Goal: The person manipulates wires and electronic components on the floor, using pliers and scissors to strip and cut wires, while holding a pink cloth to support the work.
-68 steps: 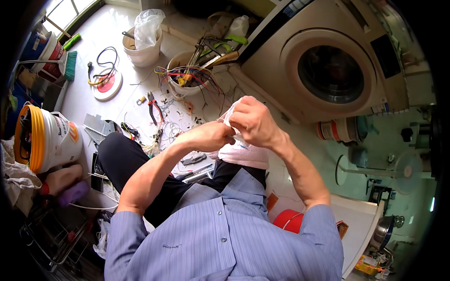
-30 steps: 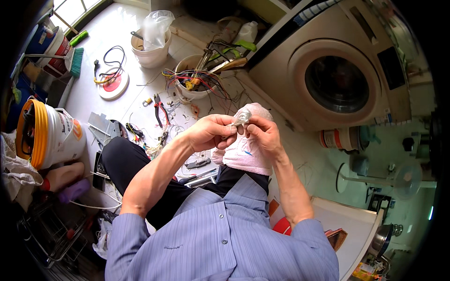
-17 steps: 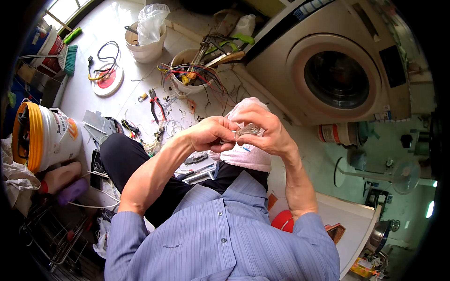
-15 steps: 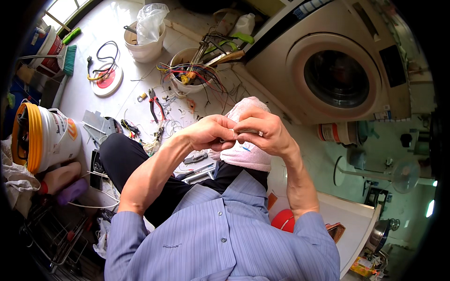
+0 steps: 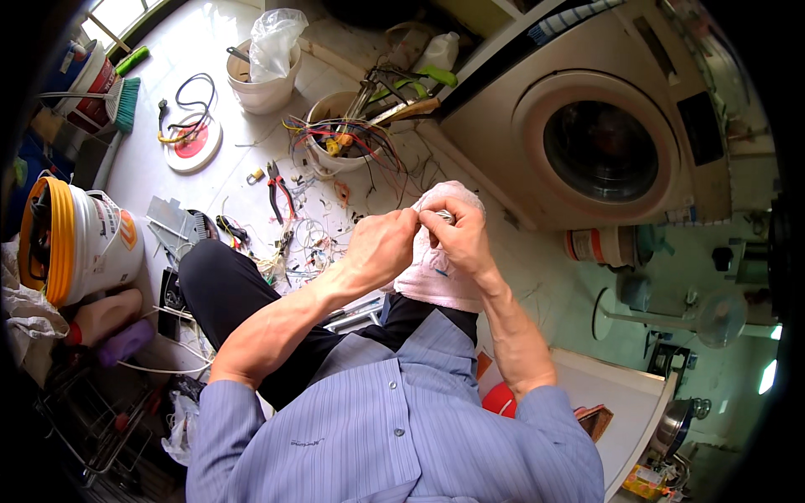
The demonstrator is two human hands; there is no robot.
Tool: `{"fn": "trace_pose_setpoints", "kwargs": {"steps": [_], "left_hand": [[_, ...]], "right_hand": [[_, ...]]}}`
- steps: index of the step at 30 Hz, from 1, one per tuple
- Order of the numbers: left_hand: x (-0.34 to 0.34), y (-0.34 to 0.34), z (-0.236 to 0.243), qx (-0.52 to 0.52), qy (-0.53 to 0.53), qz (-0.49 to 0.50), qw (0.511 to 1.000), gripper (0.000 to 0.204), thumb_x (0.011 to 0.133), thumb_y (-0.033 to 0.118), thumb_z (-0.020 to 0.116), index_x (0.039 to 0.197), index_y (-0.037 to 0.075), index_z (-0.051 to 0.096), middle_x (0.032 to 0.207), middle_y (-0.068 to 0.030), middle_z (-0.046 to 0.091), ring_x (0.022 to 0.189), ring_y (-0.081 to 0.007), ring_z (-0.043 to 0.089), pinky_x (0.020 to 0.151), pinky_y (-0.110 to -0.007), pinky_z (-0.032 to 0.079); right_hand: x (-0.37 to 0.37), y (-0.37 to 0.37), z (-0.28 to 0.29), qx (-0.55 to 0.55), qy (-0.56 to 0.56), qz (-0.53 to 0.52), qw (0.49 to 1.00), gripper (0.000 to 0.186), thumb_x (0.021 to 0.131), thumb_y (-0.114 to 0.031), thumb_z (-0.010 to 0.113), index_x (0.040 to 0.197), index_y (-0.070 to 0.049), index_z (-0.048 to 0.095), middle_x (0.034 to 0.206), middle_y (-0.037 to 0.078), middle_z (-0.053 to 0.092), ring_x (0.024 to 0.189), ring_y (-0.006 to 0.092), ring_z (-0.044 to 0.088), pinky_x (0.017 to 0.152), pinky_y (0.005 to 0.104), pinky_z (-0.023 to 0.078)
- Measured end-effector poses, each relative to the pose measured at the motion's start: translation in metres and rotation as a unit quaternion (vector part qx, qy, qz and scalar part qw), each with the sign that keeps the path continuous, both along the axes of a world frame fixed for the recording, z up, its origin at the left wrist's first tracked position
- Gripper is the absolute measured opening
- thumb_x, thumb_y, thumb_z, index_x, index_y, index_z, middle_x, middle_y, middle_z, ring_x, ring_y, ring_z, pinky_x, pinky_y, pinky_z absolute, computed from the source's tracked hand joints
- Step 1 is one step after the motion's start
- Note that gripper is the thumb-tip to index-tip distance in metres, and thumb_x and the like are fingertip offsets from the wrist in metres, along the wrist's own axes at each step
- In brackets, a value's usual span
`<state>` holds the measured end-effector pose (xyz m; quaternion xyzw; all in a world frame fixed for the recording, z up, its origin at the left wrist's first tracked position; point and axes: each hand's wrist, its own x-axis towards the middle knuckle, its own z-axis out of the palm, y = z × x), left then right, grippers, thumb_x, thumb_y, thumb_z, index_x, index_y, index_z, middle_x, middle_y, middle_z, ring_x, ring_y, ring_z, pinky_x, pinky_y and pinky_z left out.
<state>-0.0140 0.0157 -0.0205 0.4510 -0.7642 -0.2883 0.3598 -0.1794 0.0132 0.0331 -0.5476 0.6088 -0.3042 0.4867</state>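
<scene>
Washing machine (image 5: 579,142), pale and front-loading with a round dark glass door, is standing beyond the grip and to its right. Black-trousered right leg (image 5: 419,310) is lying below the grip, nearer the body. Well left of the grip, a white plastic bucket with a ridged yellow rim (image 5: 106,239) is sitting. Beyond the grip and leftward, a white plastic pail of tools and coloured wires (image 5: 329,161) is standing; farther that way, a second white pail (image 5: 267,94) is holding a clear plastic bag (image 5: 275,46). Right under the grip, a pink cloth towel (image 5: 440,272) is covering the leg's knee end. Bare right hand (image 5: 463,239) and bare left hand (image 5: 379,245) are meeting at their fingertips. Left of the grip and farther off, red-and-black-handled metal pliers (image 5: 279,191) are lying. Within the grip, a small silvery bundle (image 5: 446,217) is showing above the right thumb, and the right fingers are clamping it; the left fingertips are hiding, so I cannot tell whether they are pinching it too.
</scene>
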Motion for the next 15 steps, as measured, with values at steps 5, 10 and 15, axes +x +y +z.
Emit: {"fn": "trace_pose_setpoints", "kwargs": {"steps": [5,10,15], "left_hand": [[0.018,-0.020,0.031,0.441,0.171,-0.150,0.868,0.023,0.098,0.019,0.057,0.092,0.000,0.067,0.063,0.0017,0.055,0.052,-0.0069,0.047,0.047,-0.025,0.035],[0.024,-0.024,0.021,0.593,0.358,-0.266,0.671,0.017,0.094,0.015,0.061,0.091,-0.001,0.067,0.060,-0.0023,0.056,0.044,-0.0070,0.043,0.039,-0.022,0.027],[0.026,-0.024,0.024,0.604,0.368,-0.314,0.634,0.015,0.092,0.012,0.062,0.093,-0.001,0.068,0.059,-0.0041,0.056,0.042,-0.0071,0.039,0.037,-0.022,0.024]], "right_hand": [[-0.018,0.004,0.013,-0.180,0.033,0.086,0.979,0.044,0.081,-0.012,0.076,0.123,-0.007,0.063,0.113,0.010,0.060,0.097,0.0176,0.062,0.079,0.0302,0.052],[-0.016,0.002,0.062,-0.433,0.203,0.249,0.843,0.054,0.071,-0.007,0.079,0.123,-0.013,0.066,0.118,0.012,0.057,0.109,0.0318,0.058,0.091,0.0380,0.051],[-0.014,0.005,0.071,-0.412,0.239,0.361,0.802,0.044,0.072,-0.002,0.074,0.115,-0.007,0.067,0.110,0.012,0.063,0.102,0.0301,0.063,0.086,0.0400,0.055]]}}
